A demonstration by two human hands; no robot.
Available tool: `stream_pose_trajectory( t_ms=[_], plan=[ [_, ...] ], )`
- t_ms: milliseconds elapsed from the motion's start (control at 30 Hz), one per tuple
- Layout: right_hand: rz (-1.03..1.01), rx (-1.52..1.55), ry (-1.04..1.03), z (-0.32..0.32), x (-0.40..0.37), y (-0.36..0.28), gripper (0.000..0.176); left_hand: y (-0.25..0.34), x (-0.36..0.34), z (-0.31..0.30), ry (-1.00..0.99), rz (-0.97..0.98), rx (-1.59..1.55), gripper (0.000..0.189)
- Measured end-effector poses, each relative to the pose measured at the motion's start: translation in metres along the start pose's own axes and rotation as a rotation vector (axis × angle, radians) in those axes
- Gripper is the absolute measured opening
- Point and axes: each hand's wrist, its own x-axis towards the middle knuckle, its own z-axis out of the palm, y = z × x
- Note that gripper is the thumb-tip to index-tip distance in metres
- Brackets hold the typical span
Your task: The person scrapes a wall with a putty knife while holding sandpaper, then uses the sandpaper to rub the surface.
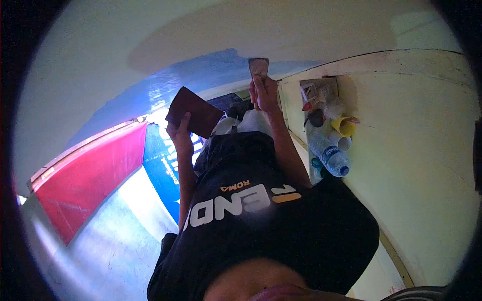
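Observation:
My right hand point(264, 93) grips a putty knife point(259, 66) by its handle, fingers closed near the base of the wide, flat blade. The blade overlaps the lower edge of a pale wall surface point(301, 25), right where a blue patch point(206, 67) borders it. In my left hand point(183, 135) is a dark reddish-brown rectangular sheet point(193, 111), tilted, with the thumb lying across its near face. The sheet is apart from the knife, to its left and lower in the view. My torso in a black printed T-shirt point(271, 226) fills the lower middle.
On the right, a clear plastic bottle point(335, 159), a yellow cup-like container point(344, 126) and a small board point(329, 88) sit beside a cream panel point(416, 150). A red panel point(95, 175) and a blue printed banner point(163, 155) stand at the left.

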Motion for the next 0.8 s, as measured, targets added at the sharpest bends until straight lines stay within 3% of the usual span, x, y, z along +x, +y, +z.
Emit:
stream_pose_trajectory(
  t_ms=[67,200,333,500,567,667,800],
  plan=[
    [-0.010,0.029,-0.009,-0.004,0.004,0.015,0.039,-0.004,0.003,0.001,-0.005,0.063,-0.020,0.033],
    [0.018,-0.084,-0.021,-0.002,-0.003,0.004,0.040,0.001,0.000,0.000,-0.002,-0.037,-0.002,0.034],
    [-0.025,-0.061,-0.030,0.001,0.008,0.002,0.041,-0.001,0.007,0.005,0.008,0.060,0.009,0.033],
    [0.019,-0.054,-0.019,-0.002,0.001,0.009,0.040,-0.001,0.001,-0.002,0.009,-0.033,0.060,0.035],
    [0.012,-0.058,-0.019,-0.004,0.004,0.015,0.040,0.003,0.004,0.005,-0.004,0.062,0.042,0.035],
    [0.026,-0.074,-0.010,0.004,0.003,-0.006,0.039,0.003,-0.003,0.003,0.015,-0.042,-0.017,0.035],
    [0.022,-0.002,-0.026,0.000,0.006,0.002,0.040,0.005,-0.003,0.008,0.028,0.042,-0.010,0.031]
  ],
)
